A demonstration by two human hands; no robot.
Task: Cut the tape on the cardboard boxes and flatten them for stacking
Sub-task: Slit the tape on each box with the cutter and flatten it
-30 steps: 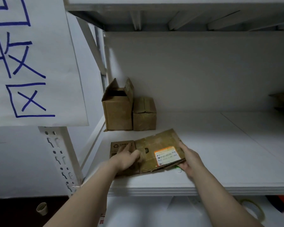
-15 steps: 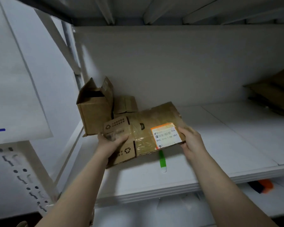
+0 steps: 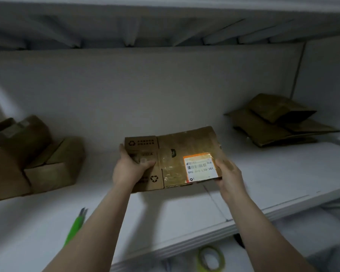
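A flattened cardboard box (image 3: pixel 171 146) with an orange-edged shipping label and recycling marks is held in the air above the white shelf (image 3: pixel 263 183). My left hand (image 3: pixel 129 169) grips its left end, thumb on top. My right hand (image 3: pixel 229 174) holds its right front corner beside the label. A stack of flattened boxes (image 3: pixel 273 122) lies at the back right of the shelf. Two unflattened boxes (image 3: pixel 37 154) stand at the left, one with open flaps. A green cutter (image 3: pixel 76 225) lies on the shelf near my left forearm.
The shelf's back wall and the underside of the shelf above close in the space. On the lower shelf, under the front edge, lies a roll of yellow-green tape (image 3: pixel 211 259). Bare white shelf surface stretches between the held box and the stack at the right.
Both hands have lifted the flattened box off the shelf and carried it rightward. The view has swung right, showing the stack of flat boxes. The green cutter, once under the box, now lies uncovered.
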